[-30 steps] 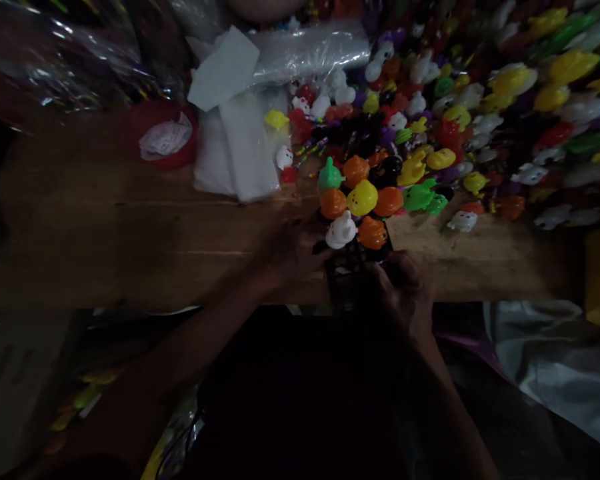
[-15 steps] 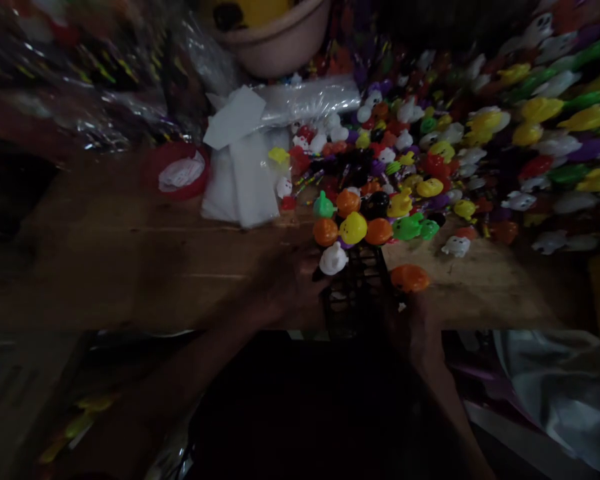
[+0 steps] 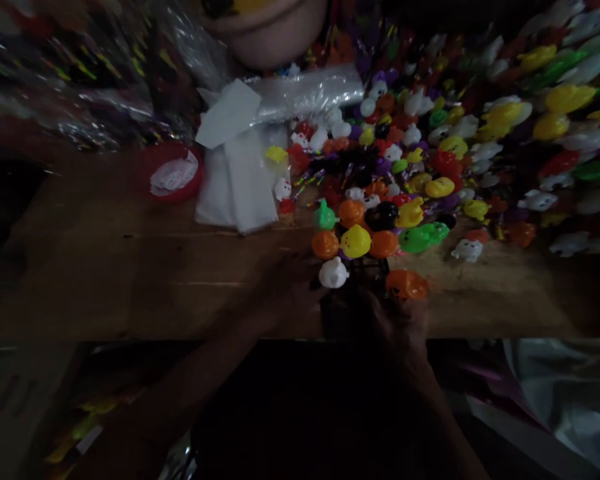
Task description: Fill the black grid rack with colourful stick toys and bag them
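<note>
A dark black rack (image 3: pixel 377 267) with an open grid stands at the table's front edge, mostly in shadow. Round toy figures sit over and behind it: a yellow one (image 3: pixel 355 241), an orange ball (image 3: pixel 325 245), another orange ball (image 3: pixel 383 244) and a white one (image 3: pixel 333 273). My left hand (image 3: pixel 297 287) is at the rack's left side, next to the white figure; darkness hides its fingertips. My right hand (image 3: pixel 403 327) is closed just below an orange toy figure (image 3: pixel 407 285) and appears to hold it from beneath. Its fingers reach left toward the rack.
A heap of colourful toy figures (image 3: pixel 445 160) spreads over the back right. Clear plastic bags (image 3: pixel 237 180) lie left of it, beside a red bowl (image 3: pixel 193 187) with white paper. A pink basin (image 3: pixel 275 37) stands behind. Wooden tabletop (image 3: pixel 90 267) extends left.
The view has shifted slightly. My right hand has turned inward, with its fingers further left over the rack, and the orange figure has moved a little left with it. My left hand stays beside the rack.
</note>
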### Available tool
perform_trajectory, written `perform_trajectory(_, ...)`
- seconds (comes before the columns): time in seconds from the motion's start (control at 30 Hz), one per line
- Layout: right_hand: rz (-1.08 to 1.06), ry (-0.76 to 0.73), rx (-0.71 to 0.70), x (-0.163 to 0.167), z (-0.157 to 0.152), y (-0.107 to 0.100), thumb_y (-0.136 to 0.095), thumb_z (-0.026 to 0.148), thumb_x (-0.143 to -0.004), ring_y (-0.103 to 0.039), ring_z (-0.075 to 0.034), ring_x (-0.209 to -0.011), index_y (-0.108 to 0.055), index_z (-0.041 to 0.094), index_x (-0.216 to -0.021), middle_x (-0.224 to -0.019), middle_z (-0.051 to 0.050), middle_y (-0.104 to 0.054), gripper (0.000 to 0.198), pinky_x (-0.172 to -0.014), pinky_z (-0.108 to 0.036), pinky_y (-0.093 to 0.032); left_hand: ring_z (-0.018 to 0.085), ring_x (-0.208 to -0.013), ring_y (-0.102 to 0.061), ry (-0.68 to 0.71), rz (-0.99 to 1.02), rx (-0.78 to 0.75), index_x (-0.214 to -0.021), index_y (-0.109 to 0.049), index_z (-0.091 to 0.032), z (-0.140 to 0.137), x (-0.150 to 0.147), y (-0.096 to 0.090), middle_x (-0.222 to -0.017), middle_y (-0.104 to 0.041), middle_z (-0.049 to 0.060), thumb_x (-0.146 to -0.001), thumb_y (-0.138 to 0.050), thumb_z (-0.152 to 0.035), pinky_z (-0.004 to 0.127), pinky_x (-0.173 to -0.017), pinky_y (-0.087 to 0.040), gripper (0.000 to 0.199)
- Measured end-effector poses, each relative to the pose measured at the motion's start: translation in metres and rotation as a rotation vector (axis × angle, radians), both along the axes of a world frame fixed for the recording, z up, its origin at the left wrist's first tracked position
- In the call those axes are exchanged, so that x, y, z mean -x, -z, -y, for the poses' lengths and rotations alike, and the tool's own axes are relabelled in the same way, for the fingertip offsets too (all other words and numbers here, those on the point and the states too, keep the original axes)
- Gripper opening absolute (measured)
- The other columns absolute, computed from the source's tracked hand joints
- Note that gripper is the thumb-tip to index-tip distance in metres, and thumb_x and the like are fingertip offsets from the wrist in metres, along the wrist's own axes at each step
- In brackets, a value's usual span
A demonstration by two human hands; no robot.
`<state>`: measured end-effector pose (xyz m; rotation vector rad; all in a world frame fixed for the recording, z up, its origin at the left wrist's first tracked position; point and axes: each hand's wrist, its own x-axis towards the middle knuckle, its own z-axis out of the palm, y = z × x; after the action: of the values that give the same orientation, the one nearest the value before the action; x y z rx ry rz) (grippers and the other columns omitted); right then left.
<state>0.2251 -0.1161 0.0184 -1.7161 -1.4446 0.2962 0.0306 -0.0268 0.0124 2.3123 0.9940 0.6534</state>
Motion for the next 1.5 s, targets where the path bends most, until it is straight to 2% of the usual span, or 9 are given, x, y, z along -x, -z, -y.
perform_trajectory(0.17, -0.06, 0.031, 0.02, 0.0, 0.006, -0.001, -0.069, 0.045, -0.088, -0.056, -0.017, -0.052, -0.069, 0.021, -0.069, -0.059, -0.001, -0.063, 0.03, -0.051, -0.03, -0.045, 0.028, -0.11, -0.069, -0.06, -0.022, -0.027, -0.108, -0.073, -0.022, -0.002, 0.0, 0.005, -0.112, -0.076, 0.005, -0.083, -0.076, -0.019, 0.046, -0.102, -0.053, 0.026)
perform_trajectory(0.33, -0.037, -0.073, -0.057, 0.005, 0.002, -0.003, -0.064, 0.041, -0.092, -0.056, -0.016, -0.054, -0.064, 0.02, -0.068, -0.06, -0.001, -0.059, 0.032, -0.055, -0.03, -0.045, 0.027, -0.11, -0.069, -0.097, -0.019, -0.077, -0.11, -0.072, -0.022, 0.001, -0.003, 0.014, -0.113, -0.075, 0.005, -0.08, -0.076, -0.015, 0.043, -0.101, -0.055, 0.031)
perform_trajectory(0.6, -0.006, -0.224, -0.08, 0.018, -0.023, 0.002, -0.053, 0.027, -0.096, -0.064, -0.019, -0.069, -0.065, 0.021, -0.089, -0.081, -0.006, -0.069, 0.015, -0.065, -0.03, -0.052, 0.028, -0.103, -0.072, -0.132, 0.015, -0.164, -0.115, -0.071, -0.019, 0.008, -0.001, 0.011, -0.107, -0.076, 0.009, -0.084, -0.073, -0.017, 0.042, -0.097, -0.06, 0.031)
perform_trajectory(0.73, 0.145, -0.15, -0.146, 0.01, -0.007, -0.005, -0.054, 0.021, -0.095, -0.066, -0.021, -0.074, -0.064, 0.021, -0.089, -0.079, -0.007, -0.069, 0.012, -0.071, -0.033, -0.055, 0.026, -0.1, -0.073, -0.107, 0.078, -0.182, -0.104, -0.072, -0.018, 0.008, 0.001, 0.012, -0.103, -0.076, 0.008, -0.081, -0.074, -0.014, 0.04, -0.093, -0.062, 0.023)
perform_trajectory(0.83, 0.258, -0.153, -0.064, -0.007, 0.012, -0.016, -0.051, 0.022, -0.097, -0.067, -0.024, -0.083, -0.068, 0.022, -0.107, -0.088, -0.009, -0.07, 0.02, -0.079, -0.038, -0.057, 0.026, -0.1, -0.073, -0.122, 0.081, -0.143, -0.103, -0.072, -0.019, 0.006, 0.0, 0.015, -0.102, -0.076, 0.007, -0.08, -0.074, -0.014, 0.041, -0.094, -0.062, 0.023)
perform_trajectory(1.0, 0.252, -0.236, 0.066, -0.031, 0.04, -0.029, -0.051, 0.021, -0.098, -0.068, -0.019, -0.074, -0.065, 0.022, -0.133, -0.094, -0.008, -0.071, 0.037, -0.066, -0.031, -0.057, 0.025, -0.105, -0.072, -0.14, 0.128, -0.127, -0.104, -0.071, -0.019, 0.005, -0.004, 0.02, -0.108, -0.075, 0.009, -0.084, -0.07, -0.015, 0.04, -0.097, -0.06, 0.02)
perform_trajectory(1.13, 0.188, -0.254, 0.051, -0.024, 0.035, -0.046, -0.054, 0.023, -0.098, -0.072, -0.018, -0.077, -0.07, 0.023, -0.126, -0.1, -0.008, -0.075, 0.031, -0.066, -0.028, -0.059, 0.022, -0.095, -0.073, -0.217, 0.203, -0.069, -0.105, -0.068, -0.019, 0.008, -0.002, 0.014, -0.102, -0.076, 0.006, -0.081, -0.068, -0.018, 0.035, -0.088, -0.061, 0.023)
perform_trajectory(1.3, 0.107, -0.249, 0.03, -0.004, -0.002, -0.073, -0.063, 0.029, -0.095, -0.074, -0.019, -0.081, -0.074, 0.02, -0.104, -0.094, -0.006, -0.078, 0.017, -0.071, -0.028, -0.06, 0.019, -0.089, -0.073, -0.18, 0.265, -0.034, -0.111, -0.064, -0.02, 0.01, 0.005, 0.008, -0.101, -0.077, 0.002, -0.073, -0.057, -0.013, 0.03, -0.083, -0.061, 0.04)
perform_trajectory(1.5, -0.204, -0.244, 0.012, 0.012, -0.03, -0.045, -0.06, 0.031, -0.094, -0.072, -0.019, -0.084, -0.07, 0.021, -0.105, -0.096, -0.005, -0.076, 0.018, -0.076, -0.032, -0.059, 0.021, -0.103, -0.073, -0.26, 0.281, -0.057, -0.119, -0.062, -0.018, 0.008, 0.0, 0.02, -0.114, -0.076, 0.006, -0.075, -0.052, -0.008, 0.034, -0.094, -0.06, 0.046)
